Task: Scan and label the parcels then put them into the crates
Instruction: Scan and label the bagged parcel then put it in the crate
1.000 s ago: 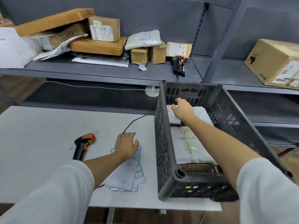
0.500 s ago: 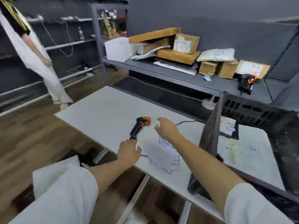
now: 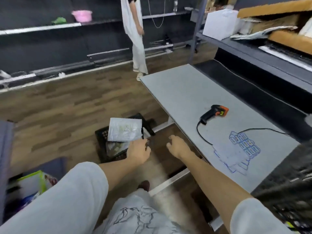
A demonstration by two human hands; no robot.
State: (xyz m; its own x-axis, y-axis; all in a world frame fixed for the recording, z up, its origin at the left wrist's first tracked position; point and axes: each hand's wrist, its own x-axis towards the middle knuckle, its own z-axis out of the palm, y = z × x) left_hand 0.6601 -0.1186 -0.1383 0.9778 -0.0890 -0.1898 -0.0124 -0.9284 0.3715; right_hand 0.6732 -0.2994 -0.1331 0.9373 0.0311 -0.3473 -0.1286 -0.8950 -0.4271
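I am leaning down to the left of the desk [image 3: 185, 92], toward the black crate on the floor [image 3: 103, 142], which is sitting beside the desk's near-left corner. A silver-grey mailer parcel [image 3: 125, 130] is lying across its top, with more packets showing under it, so I judge this to be stock waiting for scan and label. My left hand [image 3: 139, 152] is hovering at the crate's near rim, fingers loosely spread and gripping nothing, just short of the parcel. My right hand [image 3: 177, 146] is hanging apart and empty too, off the desk's left edge. On the desk, the scanner [image 3: 214, 113] is lying untouched on its cord, and nearer me the sheet of blue-edged labels [image 3: 239, 149] is lying flat. At the desk's right end, a second black crate [image 3: 290, 179] is blurring into view; I cannot tell its contents. Plenty is seemingly left: lifting, scanning, labelling, crating.
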